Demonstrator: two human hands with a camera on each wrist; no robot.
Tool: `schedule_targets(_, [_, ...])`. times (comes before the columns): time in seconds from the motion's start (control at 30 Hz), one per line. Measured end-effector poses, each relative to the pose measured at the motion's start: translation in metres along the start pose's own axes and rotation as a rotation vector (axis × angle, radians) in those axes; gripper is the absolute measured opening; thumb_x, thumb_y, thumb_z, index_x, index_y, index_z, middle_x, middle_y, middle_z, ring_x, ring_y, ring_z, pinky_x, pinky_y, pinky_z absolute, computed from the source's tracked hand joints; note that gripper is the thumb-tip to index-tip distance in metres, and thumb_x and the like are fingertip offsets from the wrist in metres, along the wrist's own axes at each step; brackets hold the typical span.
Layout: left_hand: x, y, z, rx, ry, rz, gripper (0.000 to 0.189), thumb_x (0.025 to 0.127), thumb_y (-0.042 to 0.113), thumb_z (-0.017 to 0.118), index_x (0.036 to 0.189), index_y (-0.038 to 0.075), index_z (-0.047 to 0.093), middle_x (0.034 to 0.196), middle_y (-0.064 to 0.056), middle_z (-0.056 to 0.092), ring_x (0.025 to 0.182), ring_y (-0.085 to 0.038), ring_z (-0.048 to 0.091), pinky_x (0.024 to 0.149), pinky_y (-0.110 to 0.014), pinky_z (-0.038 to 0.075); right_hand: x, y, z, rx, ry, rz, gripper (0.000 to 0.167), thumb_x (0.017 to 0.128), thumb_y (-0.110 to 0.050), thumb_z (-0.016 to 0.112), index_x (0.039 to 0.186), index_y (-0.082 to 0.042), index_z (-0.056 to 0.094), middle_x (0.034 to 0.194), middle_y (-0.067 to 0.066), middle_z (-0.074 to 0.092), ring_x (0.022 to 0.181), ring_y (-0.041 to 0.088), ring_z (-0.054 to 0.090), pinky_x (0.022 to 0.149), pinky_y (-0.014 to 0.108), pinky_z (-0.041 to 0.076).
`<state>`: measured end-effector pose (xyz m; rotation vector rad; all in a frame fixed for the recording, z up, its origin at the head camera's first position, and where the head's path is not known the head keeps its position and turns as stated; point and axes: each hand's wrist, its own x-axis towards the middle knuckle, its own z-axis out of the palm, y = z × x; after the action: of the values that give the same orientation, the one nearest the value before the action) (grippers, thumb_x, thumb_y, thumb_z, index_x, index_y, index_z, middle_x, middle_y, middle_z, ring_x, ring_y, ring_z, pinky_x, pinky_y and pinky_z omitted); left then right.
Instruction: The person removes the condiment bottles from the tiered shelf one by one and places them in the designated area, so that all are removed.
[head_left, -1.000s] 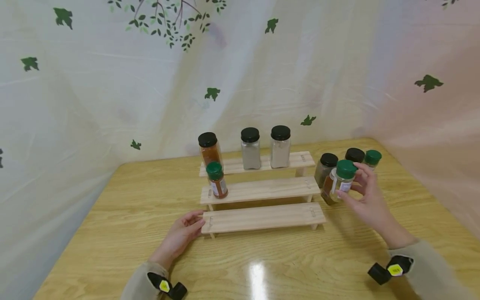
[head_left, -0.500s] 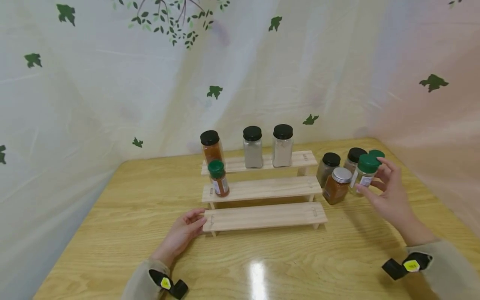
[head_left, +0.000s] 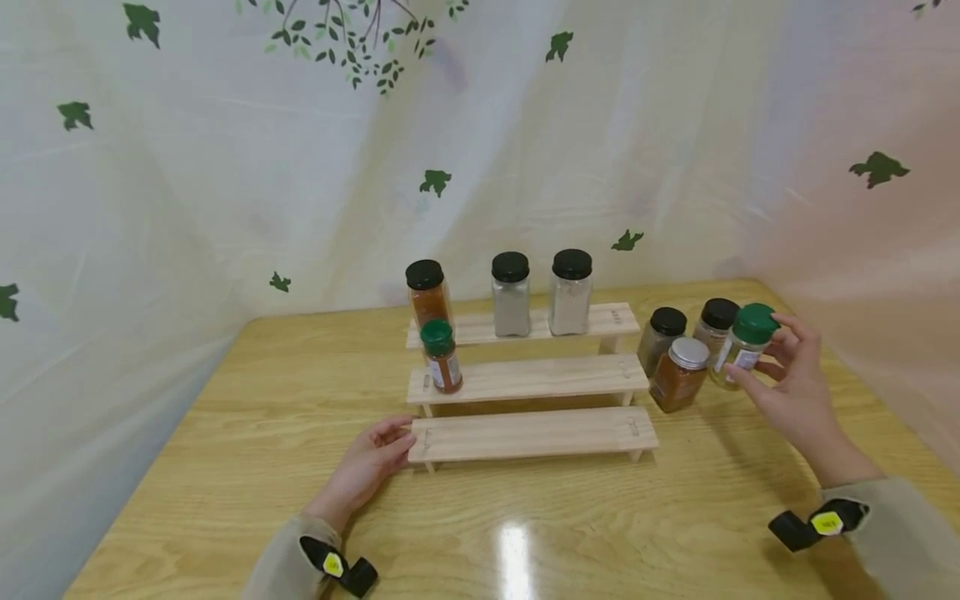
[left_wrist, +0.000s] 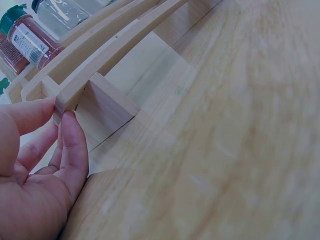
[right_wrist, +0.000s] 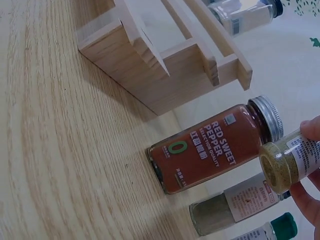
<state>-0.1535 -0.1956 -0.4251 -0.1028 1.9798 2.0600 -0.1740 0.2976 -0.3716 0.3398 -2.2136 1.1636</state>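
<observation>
My right hand [head_left: 797,392] grips a green-capped spice jar [head_left: 741,357] at the right. In the right wrist view this jar [right_wrist: 296,159] is off the table and tilted, its base showing, beside the silver lid of a red sweet pepper jar [right_wrist: 212,147]. With thumb and fingers, my left hand [head_left: 362,468] pinches the left end of the lowest step of a three-step wooden rack [head_left: 532,435]. A small green-capped jar of red spice [head_left: 446,372] stands on the middle step. Three black-capped jars are on the top step, including an orange-brown one [head_left: 428,304].
Two black-capped jars, one dark [head_left: 658,342] and one paler [head_left: 713,327], stand on the wooden table [head_left: 600,525] right of the rack. Another green-capped jar [right_wrist: 285,227] appears low in the right wrist view. A leaf-patterned cloth [head_left: 337,192] hangs behind the table.
My right hand has carried the green-capped jar to the right, uncovering the silver-lidded jar and covering the other green-capped one. My left hand has stayed on the rack.
</observation>
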Motion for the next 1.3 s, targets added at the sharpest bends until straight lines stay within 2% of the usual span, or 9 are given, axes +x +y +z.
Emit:
schedule_targets(0.23, [0.004, -0.001, -0.001, 0.000, -0.001, 0.006, 0.039, 0.095, 0.007, 0.052, 0.131, -0.006, 0.044, 0.093, 0.002, 0.053, 0.083, -0.004, 0.055, 0.074, -0.019, 0.049, 0.002, 0.008, -0.004, -0.023, 0.000, 0.030, 0.086, 0.073, 0.023, 0.064, 0.140, -0.004, 0.016, 0.108, -0.028, 0.041, 0.094, -0.012, 0.045, 0.077, -0.001, 0.037])
schedule_targets(0.4, [0.003, 0.000, -0.002, -0.010, -0.001, 0.008, 0.037, 0.095, 0.006, 0.053, 0.130, -0.006, 0.045, 0.094, 0.001, 0.053, 0.085, -0.005, 0.056, 0.076, -0.019, 0.050, 0.001, 0.017, -0.006, -0.052, -0.043, 0.087, 0.086, 0.077, 0.018, 0.065, 0.141, -0.006, 0.014, 0.105, -0.027, 0.039, 0.091, -0.016, 0.044, 0.075, -0.001, 0.037])
schedule_targets(0.5, [0.002, 0.000, -0.001, -0.017, -0.003, 0.015, 0.035, 0.094, 0.006, 0.054, 0.128, -0.003, 0.048, 0.095, 0.002, 0.053, 0.085, -0.005, 0.057, 0.076, -0.019, 0.050, 0.000, 0.025, -0.006, -0.073, -0.087, 0.130, 0.084, 0.079, 0.013, 0.066, 0.141, -0.005, 0.012, 0.107, -0.014, 0.042, 0.088, -0.020, 0.042, 0.072, -0.001, 0.037])
schedule_targets(0.67, [0.002, -0.001, -0.002, -0.014, -0.004, 0.016, 0.034, 0.094, 0.007, 0.056, 0.126, -0.002, 0.049, 0.095, 0.003, 0.053, 0.084, -0.004, 0.056, 0.076, -0.019, 0.049, -0.002, 0.038, -0.004, -0.090, -0.135, 0.144, 0.083, 0.078, 0.015, 0.065, 0.139, 0.001, 0.010, 0.109, 0.022, 0.045, 0.084, -0.023, 0.040, 0.068, -0.002, 0.038])
schedule_targets(0.73, [0.002, -0.002, -0.001, -0.008, -0.003, 0.010, 0.034, 0.094, 0.007, 0.055, 0.127, -0.002, 0.048, 0.095, 0.003, 0.053, 0.084, -0.004, 0.056, 0.075, -0.019, 0.049, -0.003, 0.041, -0.004, -0.084, -0.147, 0.149, 0.082, 0.078, 0.016, 0.064, 0.139, 0.003, 0.010, 0.110, 0.028, 0.044, 0.084, -0.023, 0.040, 0.067, -0.002, 0.038])
schedule_targets(1.03, [0.000, -0.001, -0.001, -0.007, -0.017, 0.017, 0.034, 0.094, 0.007, 0.055, 0.126, -0.002, 0.048, 0.094, 0.003, 0.052, 0.083, -0.004, 0.055, 0.074, -0.018, 0.048, -0.002, 0.050, 0.000, -0.072, -0.212, 0.189, 0.080, 0.080, 0.015, 0.063, 0.138, 0.004, 0.009, 0.113, 0.036, 0.042, 0.086, -0.022, 0.037, 0.065, 0.002, 0.039])
schedule_targets(1.3, [0.000, -0.001, -0.001, -0.009, -0.018, 0.019, 0.037, 0.095, 0.008, 0.054, 0.129, -0.004, 0.046, 0.095, 0.003, 0.053, 0.083, -0.004, 0.056, 0.074, -0.019, 0.049, -0.004, 0.056, 0.002, -0.036, -0.224, 0.190, 0.079, 0.078, 0.018, 0.062, 0.135, 0.006, 0.008, 0.112, 0.039, 0.041, 0.087, -0.025, 0.035, 0.066, 0.000, 0.038])
